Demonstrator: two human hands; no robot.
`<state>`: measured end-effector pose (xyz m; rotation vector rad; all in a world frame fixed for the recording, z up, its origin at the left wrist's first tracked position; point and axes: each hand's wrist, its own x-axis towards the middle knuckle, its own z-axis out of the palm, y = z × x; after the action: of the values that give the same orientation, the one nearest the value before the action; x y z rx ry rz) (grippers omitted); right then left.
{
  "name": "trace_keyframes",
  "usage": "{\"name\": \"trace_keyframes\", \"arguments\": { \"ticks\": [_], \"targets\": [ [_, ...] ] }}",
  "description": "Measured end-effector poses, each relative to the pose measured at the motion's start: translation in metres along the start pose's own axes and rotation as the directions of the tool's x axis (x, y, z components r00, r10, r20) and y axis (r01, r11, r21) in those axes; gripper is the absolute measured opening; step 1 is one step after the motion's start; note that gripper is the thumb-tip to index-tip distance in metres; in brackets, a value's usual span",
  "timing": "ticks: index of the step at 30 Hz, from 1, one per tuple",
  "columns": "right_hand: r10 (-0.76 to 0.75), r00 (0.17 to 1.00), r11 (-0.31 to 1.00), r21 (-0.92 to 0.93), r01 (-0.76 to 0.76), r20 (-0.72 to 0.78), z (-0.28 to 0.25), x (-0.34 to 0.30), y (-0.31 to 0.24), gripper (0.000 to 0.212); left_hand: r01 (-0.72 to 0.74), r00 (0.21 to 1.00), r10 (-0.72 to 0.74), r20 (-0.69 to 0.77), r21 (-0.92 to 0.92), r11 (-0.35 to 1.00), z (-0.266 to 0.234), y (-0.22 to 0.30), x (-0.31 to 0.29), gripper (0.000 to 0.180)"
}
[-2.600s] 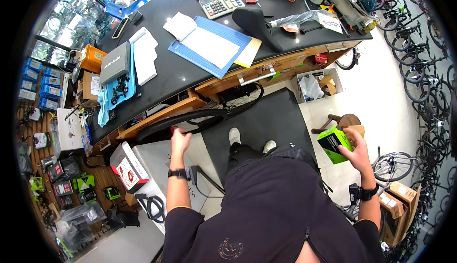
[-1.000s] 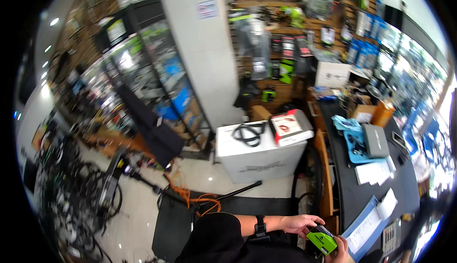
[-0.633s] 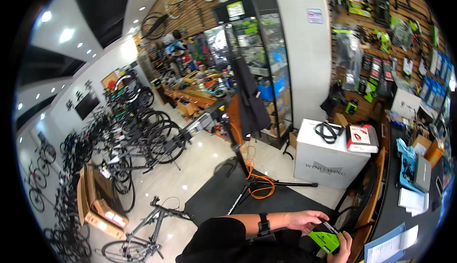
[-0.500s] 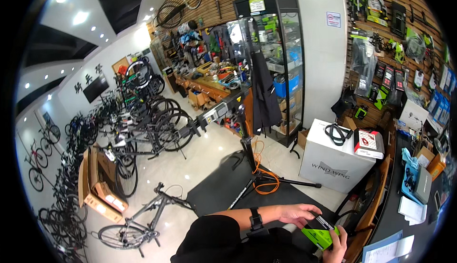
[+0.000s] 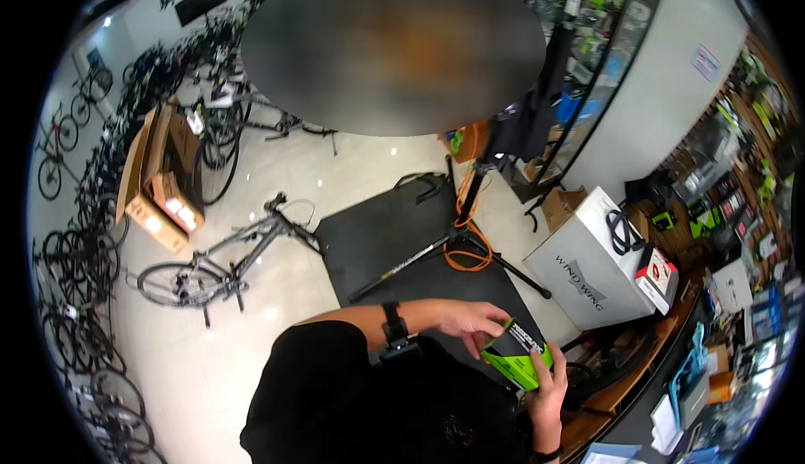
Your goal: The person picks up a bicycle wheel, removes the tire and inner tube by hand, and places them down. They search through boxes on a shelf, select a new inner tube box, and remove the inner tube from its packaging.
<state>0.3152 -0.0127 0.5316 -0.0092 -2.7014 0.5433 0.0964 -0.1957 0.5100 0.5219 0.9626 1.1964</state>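
Note:
A small black and green cardboard box (image 5: 517,358) is held in front of my body, low in the view. My left hand (image 5: 472,323) reaches in from the left, a black band round its wrist, and its fingers grip the box's upper left corner. On the opposite side, my right hand (image 5: 547,387) has its fingers wrapped over the green right end. Pale lettering covers the box's dark face. Whatever may be inside is hidden.
A black mat (image 5: 377,246) lies under a repair stand's legs (image 5: 411,268) and an orange hose (image 5: 470,254). A partly stripped bike (image 5: 251,246) stands left. At right are a large white carton (image 5: 579,271) and a dark counter (image 5: 625,430). A blurred oval covers the top centre.
The view has tipped downward. The box has come left and up in the picture and turned, showing more of its face. My left fingers, loosely spread before, now grip its corner.

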Motion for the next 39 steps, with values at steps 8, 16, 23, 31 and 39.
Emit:
{"name": "trace_keyframes", "arguments": {
  "ticks": [8,16,23,31,39],
  "targets": [
    [-0.141,0.9,0.97,0.241,0.042,0.411,0.061,0.127,-0.057,0.094,-0.187,0.953,0.186,-0.239,0.02,0.982,-0.086,-0.013,-0.089,0.051],
    [-0.271,0.778,0.899,0.438,-0.006,0.567,0.122,0.228,-0.088,0.102,-0.352,0.852,0.311,-0.421,-0.02,0.936,-0.128,-0.025,-0.155,0.054],
    [-0.295,0.764,0.766,0.62,-0.171,0.574,0.135,0.259,-0.096,0.097,-0.602,0.789,0.405,-0.462,-0.451,0.659,-0.141,-0.022,-0.202,0.055],
    [-0.223,0.899,0.858,0.514,-0.002,0.376,0.119,0.209,-0.061,0.093,-0.163,0.758,0.409,-0.507,0.46,0.873,-0.189,-0.051,-0.155,0.069],
    [0.135,0.977,0.909,0.372,-0.188,0.165,0.05,0.105,-0.031,0.098,0.233,0.669,0.7,-0.252,0.964,0.125,-0.188,0.101,-0.121,0.052]
  ]
}}
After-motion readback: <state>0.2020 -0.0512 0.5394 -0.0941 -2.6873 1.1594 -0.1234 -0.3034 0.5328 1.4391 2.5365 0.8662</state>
